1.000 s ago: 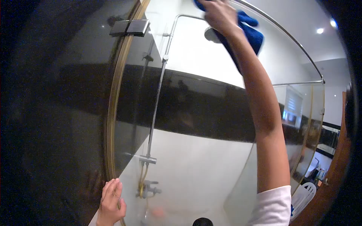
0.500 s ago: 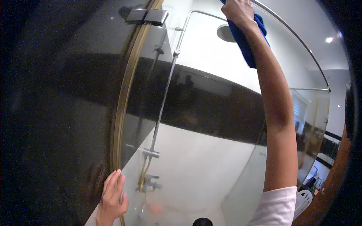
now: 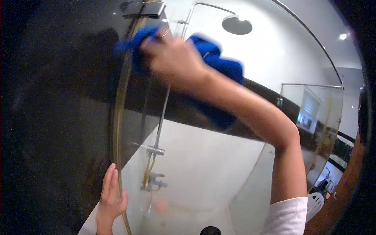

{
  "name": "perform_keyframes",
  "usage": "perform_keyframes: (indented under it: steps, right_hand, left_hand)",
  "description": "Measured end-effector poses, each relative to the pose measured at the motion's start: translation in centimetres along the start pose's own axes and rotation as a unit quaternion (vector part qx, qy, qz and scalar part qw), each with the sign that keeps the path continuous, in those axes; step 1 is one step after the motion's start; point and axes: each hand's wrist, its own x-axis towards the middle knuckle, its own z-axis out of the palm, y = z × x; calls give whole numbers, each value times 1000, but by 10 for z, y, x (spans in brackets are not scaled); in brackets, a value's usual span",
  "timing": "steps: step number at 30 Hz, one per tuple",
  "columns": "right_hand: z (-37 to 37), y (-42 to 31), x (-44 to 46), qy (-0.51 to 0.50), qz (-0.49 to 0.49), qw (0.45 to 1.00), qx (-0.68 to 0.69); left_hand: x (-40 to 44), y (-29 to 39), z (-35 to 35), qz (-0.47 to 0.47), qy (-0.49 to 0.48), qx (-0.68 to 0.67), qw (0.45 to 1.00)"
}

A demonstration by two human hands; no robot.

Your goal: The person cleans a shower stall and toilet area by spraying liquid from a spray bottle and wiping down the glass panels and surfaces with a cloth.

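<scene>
My right hand [image 3: 176, 60], blurred by motion, is closed on a blue cloth [image 3: 227, 68] at the upper left. Part of the cloth bunches ahead of my fingers against the dark panel [image 3: 78, 129] by the golden-edged strip [image 3: 119, 113]. The rest hangs below and behind my wrist. Lower down, my left hand [image 3: 111, 194] lies with fingers stretched along that same strip, holding nothing. Just above the cloth a metal hinge [image 3: 144, 9] joins the strip.
Behind the glass are a round shower head [image 3: 237, 25], a vertical shower pipe [image 3: 162, 117] and a wall tap [image 3: 156, 182]. A metal rail [image 3: 309, 35] curves along the upper right. A glass panel [image 3: 305, 137] and a white slotted object [image 3: 314, 203] are at the right.
My right hand has swept the blue cloth left and down from the top centre to the strip and dark panel. My left hand stays on the strip; the view has shifted slightly.
</scene>
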Motion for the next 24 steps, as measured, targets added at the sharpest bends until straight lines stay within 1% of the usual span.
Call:
perform_keyframes:
  steps: [1, 2, 3, 4, 5, 6, 7, 8, 9, 10, 11, 13, 14, 15, 16, 17, 18, 19, 21, 22, 23, 24]
  right_hand:
    - [4, 35, -5, 32, 73, 996, -43]
    - [-8, 66, -28, 54, 115, 991, -36]
    - [-21, 88, -59, 43, 183, 979, -75]
    - [-28, 117, -104, 84, 188, 975, -84]
    - [-45, 134, -148, 71, 306, 947, -69]
    - [-63, 154, -198, 43, 366, 918, -147]
    - [-76, 174, -255, 19, 426, 887, -177]
    - [-89, 194, -319, -27, 455, 850, -263]
    - [-102, 216, -385, -53, 513, 812, -275]
    - [-109, 225, -426, -51, 599, 746, -288]
    - [-119, 226, -453, -47, 679, 669, -300]
    - [-137, 226, -441, -33, 737, 639, -217]
    - [-120, 239, -459, -31, 613, 730, -301]
    - [-111, 202, -390, 22, 591, 761, -265]
    - [-93, 181, -350, 80, 494, 826, -259]
    - [-77, 161, -304, 125, 407, 887, -179]
    - [-60, 135, -254, 144, 385, 905, -108]
    - [-65, 110, -196, -27, 470, 882, 24]
    - [-31, 89, -133, 16, 325, 945, -30]
    - [-15, 79, -102, 39, 252, 965, -64]
    - [-10, 78, -96, 111, 176, 976, -62]
    - [-11, 89, -106, 113, 180, 974, -73]
  left_hand:
    - [-1, 2, -1, 9, -3, -3, 1000]
    - [-2, 5, -4, -10, -4, 0, 1000]
    - [-3, 8, -5, -32, -4, 2, 999]
    - [-4, 7, -4, -30, -1, 0, 1000]
    - [-5, 5, -1, -26, -6, -9, 1000]
    - [-6, 1, 2, -30, -5, -10, 999]
    - [-6, -5, 6, -34, -6, -11, 999]
    - [-3, -7, 9, -40, -13, -13, 999]
    - [1, -8, 14, -36, -19, -26, 999]
    - [4, -9, 19, -40, -25, -10, 999]
    - [9, -8, 20, -42, -32, 7, 999]
    - [16, 15, 9, -25, -43, 15, 999]
    - [14, 10, 10, -33, -32, 30, 998]
    - [13, 6, 10, -40, -22, 46, 998]
    - [12, 5, 10, -39, -10, 50, 998]
    - [13, 8, 13, -67, 14, -36, 997]
    - [14, 10, 13, -39, 20, -39, 998]
    - [17, 13, 12, -7, 26, -42, 999]
    - [17, 19, 16, 1, 63, -53, 997]
    - [18, 24, 19, -5, 79, -22, 997]
    - [14, 14, 29, 12, 127, -64, 990]
    - [14, 10, 37, 13, 154, -63, 986]
